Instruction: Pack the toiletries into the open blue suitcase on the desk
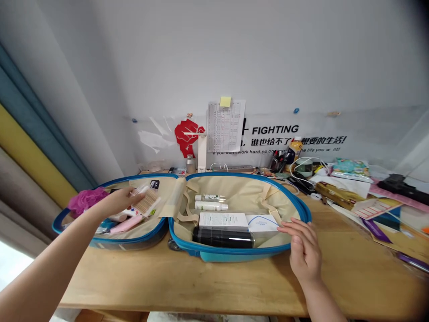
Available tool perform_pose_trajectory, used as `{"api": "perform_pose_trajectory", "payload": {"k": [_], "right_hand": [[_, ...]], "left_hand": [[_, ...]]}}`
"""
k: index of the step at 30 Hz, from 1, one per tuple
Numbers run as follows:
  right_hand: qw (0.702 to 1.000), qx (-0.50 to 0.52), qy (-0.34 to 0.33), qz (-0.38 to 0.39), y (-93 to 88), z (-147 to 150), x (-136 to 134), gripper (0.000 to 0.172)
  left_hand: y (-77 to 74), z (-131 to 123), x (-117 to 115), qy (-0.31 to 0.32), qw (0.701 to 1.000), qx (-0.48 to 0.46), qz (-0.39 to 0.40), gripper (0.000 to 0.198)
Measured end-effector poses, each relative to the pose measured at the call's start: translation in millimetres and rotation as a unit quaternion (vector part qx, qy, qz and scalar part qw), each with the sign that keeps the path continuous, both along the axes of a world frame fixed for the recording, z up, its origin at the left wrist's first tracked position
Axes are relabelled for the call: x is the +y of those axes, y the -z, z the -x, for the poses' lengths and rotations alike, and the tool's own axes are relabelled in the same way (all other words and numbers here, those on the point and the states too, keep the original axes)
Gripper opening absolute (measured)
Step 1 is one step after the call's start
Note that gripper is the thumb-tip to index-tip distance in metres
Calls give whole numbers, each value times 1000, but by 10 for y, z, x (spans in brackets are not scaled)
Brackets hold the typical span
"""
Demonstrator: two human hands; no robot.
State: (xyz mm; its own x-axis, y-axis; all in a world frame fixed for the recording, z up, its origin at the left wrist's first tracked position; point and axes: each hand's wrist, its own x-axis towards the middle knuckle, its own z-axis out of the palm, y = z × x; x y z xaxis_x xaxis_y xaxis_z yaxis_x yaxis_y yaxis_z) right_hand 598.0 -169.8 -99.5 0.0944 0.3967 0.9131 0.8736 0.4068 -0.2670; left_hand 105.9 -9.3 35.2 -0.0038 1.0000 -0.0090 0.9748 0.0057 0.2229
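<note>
An open blue suitcase [246, 251] with a beige lining lies spread on the wooden table. Above its left half, my left hand [122, 200] is closed on a clear pack of cotton swabs [146, 203]. Beneath and beside that hand sit a purple bath puff [86, 200], a pink item [127, 224] and other small things, partly hidden by my arm. My right hand [304, 246] has its fingers stretched over the right rim, the tips by a white box [263, 222]. Also in the right half are another white box [223, 220], a black cylinder [223, 237], a white tube [211, 205] and a clear bottle [209, 197].
The wooden table [134, 277] runs in front of the suitcase. Cables, a yellow bottle [294, 151], a tissue pack [351, 167], a gold pouch [340, 194] and papers crowd its right side. Behind stand a white lamp [202, 154] and the wall; curtains [36, 134] hang at left.
</note>
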Motion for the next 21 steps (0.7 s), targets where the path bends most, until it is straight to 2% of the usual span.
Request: {"api": "perform_pose_trajectory", "payload": {"k": [3,5,7,10,14,17,21], "right_hand": [[1000,10,5,4,3,10,-5,37],[1000,15,7,8,7,12,-6,37],[1000,18,6,11,8,12,-7,38],[1000,14,0,4,0,11,-9,36],[1000,3,-6,-5,-17,17,-13,34],[1000,2,-7,-7,-24,23,-12,34],[1000,-8,-6,-7,-30,27,-13,33]], "left_hand": [[-225,-369,-98,25,995,-77,-61,59],[-328,-774,-166,86,981,-158,-78,57],[-350,-1257,-214,159,958,-234,-42,48],[-237,-1988,-231,240,928,-275,75,35],[42,-2742,-210,279,919,-238,145,34],[224,-3081,-219,305,916,-201,167,32],[367,-3282,-281,333,918,-138,163,34]]}}
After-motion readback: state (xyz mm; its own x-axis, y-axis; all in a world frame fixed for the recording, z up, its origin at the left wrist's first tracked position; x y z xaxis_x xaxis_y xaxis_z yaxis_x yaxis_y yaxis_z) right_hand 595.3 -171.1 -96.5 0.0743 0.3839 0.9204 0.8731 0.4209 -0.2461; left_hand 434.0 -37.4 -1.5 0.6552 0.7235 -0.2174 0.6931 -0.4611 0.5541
